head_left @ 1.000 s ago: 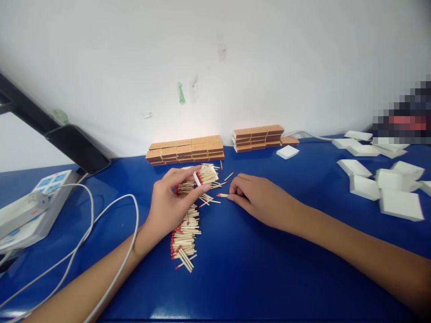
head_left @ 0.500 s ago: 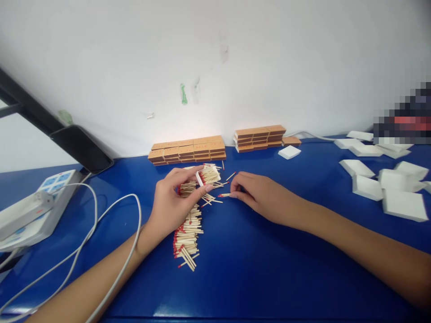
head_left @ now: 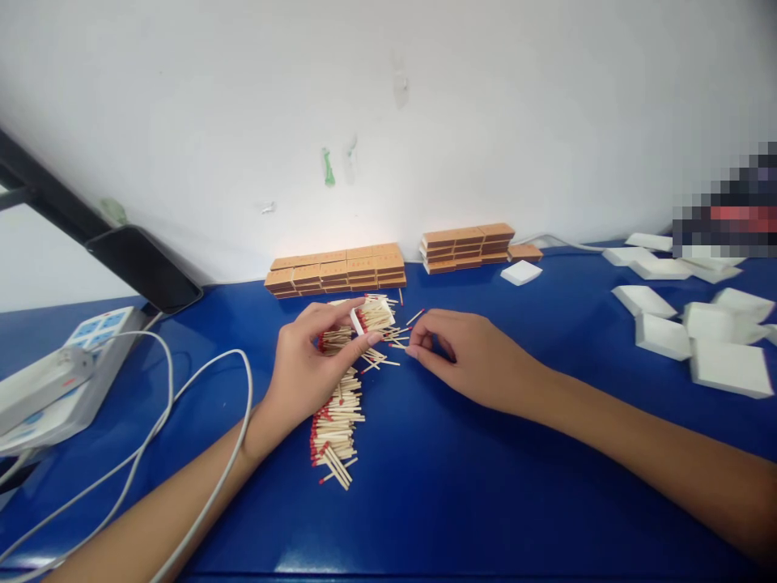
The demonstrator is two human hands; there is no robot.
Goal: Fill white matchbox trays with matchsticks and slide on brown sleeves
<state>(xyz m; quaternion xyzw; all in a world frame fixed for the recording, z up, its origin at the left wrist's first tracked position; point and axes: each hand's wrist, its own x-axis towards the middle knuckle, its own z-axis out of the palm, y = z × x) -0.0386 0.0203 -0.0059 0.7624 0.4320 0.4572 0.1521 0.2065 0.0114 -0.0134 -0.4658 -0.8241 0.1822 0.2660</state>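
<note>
My left hand (head_left: 309, 356) grips a small white matchbox tray (head_left: 357, 319) between thumb and fingers, tilted up. Inside the tray lie red-headed matches (head_left: 375, 312). Below that hand a long pile of loose matches (head_left: 337, 425) spreads toward me over the blue table, partly covered by the fingers. Just right of the tray, my right hand (head_left: 458, 352) is closed in a pinch, with a match (head_left: 397, 346) sticking out from its fingertips toward the tray. Whether more than one match is in the pinch is hard to see. A stray match (head_left: 416, 316) lies just beyond the right fingers.
Brown matchboxes stand in a left stack (head_left: 337, 271) and a right stack (head_left: 467, 247) against the wall. White empty trays (head_left: 728, 364) are scattered at right, and one tray (head_left: 520, 272) lies nearer the middle. A power strip (head_left: 78, 364), white cable (head_left: 243, 356) and phone (head_left: 146, 267) are at left.
My right hand has shifted slightly left, bringing the pinched match closer to the tray. The left hand keeps its hold on the tray, nearly still.
</note>
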